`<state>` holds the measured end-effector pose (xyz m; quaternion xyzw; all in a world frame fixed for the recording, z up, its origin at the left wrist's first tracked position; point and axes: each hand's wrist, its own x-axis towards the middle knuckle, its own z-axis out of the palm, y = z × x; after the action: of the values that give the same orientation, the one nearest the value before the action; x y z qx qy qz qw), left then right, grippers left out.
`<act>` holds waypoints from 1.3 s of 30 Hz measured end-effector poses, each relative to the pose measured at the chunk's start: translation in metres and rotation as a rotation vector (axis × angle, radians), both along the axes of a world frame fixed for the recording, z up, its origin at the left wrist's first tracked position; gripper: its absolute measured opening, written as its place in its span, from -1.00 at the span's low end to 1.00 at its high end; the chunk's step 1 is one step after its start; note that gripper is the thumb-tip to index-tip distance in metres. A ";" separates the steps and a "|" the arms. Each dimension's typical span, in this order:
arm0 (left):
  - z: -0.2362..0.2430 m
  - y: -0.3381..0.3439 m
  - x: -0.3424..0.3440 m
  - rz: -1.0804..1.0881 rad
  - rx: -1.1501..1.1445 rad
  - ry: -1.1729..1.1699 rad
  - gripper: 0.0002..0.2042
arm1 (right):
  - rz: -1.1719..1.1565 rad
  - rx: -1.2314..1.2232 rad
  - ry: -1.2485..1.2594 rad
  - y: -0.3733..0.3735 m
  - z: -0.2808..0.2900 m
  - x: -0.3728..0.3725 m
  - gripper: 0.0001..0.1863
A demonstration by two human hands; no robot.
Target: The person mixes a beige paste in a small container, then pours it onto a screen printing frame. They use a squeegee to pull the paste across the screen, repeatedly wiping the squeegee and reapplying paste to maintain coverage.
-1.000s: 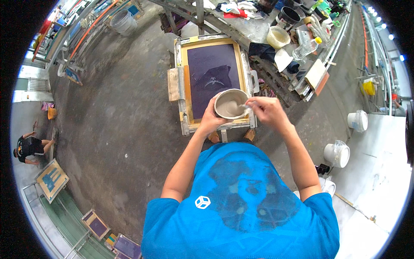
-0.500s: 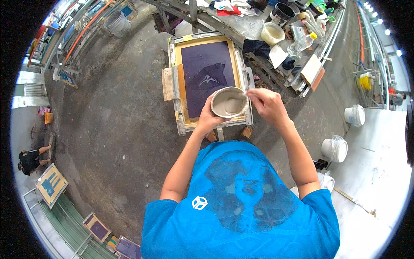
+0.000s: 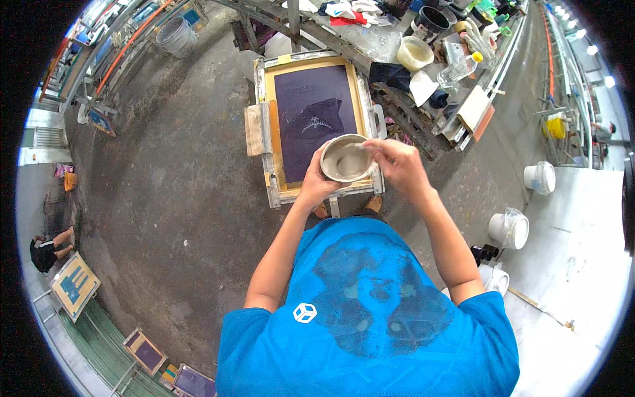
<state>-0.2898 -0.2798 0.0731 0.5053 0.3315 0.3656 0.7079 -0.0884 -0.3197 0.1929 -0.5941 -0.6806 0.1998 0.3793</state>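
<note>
Wood block (image 3: pixel 254 130) sits beyond & L of the L fingers, up against the side of the frame (image 3: pixel 366 119), maybe as a stop or weight there; can't be sure. Frame lies beyond & below both hands' fingers, its dark mesh (image 3: pixel 294 99) facing up w/ a pale arc motif on it. L hand (image 3: pixel 315 182) carries the tub (image 3: pixel 333 153) above the frame's near end, prob. so drips miss the floor; grip is low on the L side & seems to go under, prob. to leave the mouth free. L fingers spread only abt as wide as the wall they wrap, thumb up the side nr the rim. Tub is thus btwn the two hands, tipped a bit twd the wearer, w/ grey paste (image 3: pixel 349 166) inside. R hand (image 3: pixel 402 167) is at the tub's R rim, fingers drawn in to a narrow pinch, apparently on a thin tool (image 3: pixel 361 146) reaching over the paste; blurred, can't tell what kind. Holding it from the rim prob. keeps fingers clean. Beyond & R of R fingers: bench (image 3: pixel 387 46) w/ bottle (image 3: pixel 461 71) & pale bowl (image 3: pixel 415 53), likely parked within reach. Well R of R fingers: white bucket (image 3: pixel 509 229), bagged, prob. vs dust.
</note>
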 end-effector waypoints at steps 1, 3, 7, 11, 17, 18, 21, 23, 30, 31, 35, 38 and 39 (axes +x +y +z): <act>-0.005 -0.001 -0.001 0.022 -0.038 -0.046 0.01 | -0.040 -0.005 -0.083 -0.002 0.004 0.005 -0.85; -0.008 0.003 -0.003 0.030 0.036 0.005 0.02 | 0.076 -0.088 -0.104 -0.009 -0.001 0.010 -0.86; -0.012 0.002 0.000 0.009 0.029 -0.029 0.03 | 0.019 -0.067 0.028 -0.013 0.003 -0.008 -0.86; -0.008 0.003 -0.001 -0.012 0.065 0.026 0.03 | 0.025 0.040 -0.187 -0.007 -0.006 0.006 -0.77; 0.001 0.007 -0.006 -0.001 0.048 -0.018 0.01 | 0.471 0.045 -0.236 -0.014 0.004 0.015 -0.67; 0.004 0.007 -0.007 -0.015 0.046 -0.013 0.01 | 0.447 0.031 -0.243 -0.013 0.009 0.026 -0.66; 0.008 0.007 -0.008 -0.060 0.056 -0.012 0.01 | 0.284 0.042 -0.343 0.001 0.019 0.029 -0.68; 0.004 0.011 -0.006 -0.093 0.087 -0.021 0.02 | 0.341 0.107 -0.267 0.008 0.004 0.014 -0.68; 0.011 0.015 -0.017 -0.109 0.098 0.005 0.00 | 0.395 -0.012 -0.360 0.010 0.029 0.033 -0.71; 0.009 0.016 -0.016 -0.117 0.105 -0.011 0.00 | 0.365 0.034 -0.335 0.013 0.022 0.029 -0.71; 0.009 0.020 -0.014 -0.123 0.083 -0.052 -0.01 | 0.578 0.036 -0.255 0.008 0.010 0.008 -0.72; 0.012 0.022 -0.022 -0.127 0.072 -0.040 -0.01 | 0.530 -0.028 -0.259 0.012 0.022 0.030 -0.72; 0.012 0.021 -0.023 -0.137 0.074 -0.043 -0.01 | 0.456 -0.073 -0.358 0.016 0.036 0.033 -0.71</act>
<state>-0.3130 -0.2585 0.0848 0.5448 0.2671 0.3389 0.7190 -0.0558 -0.3035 0.2284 -0.4646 -0.8451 0.1964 0.1768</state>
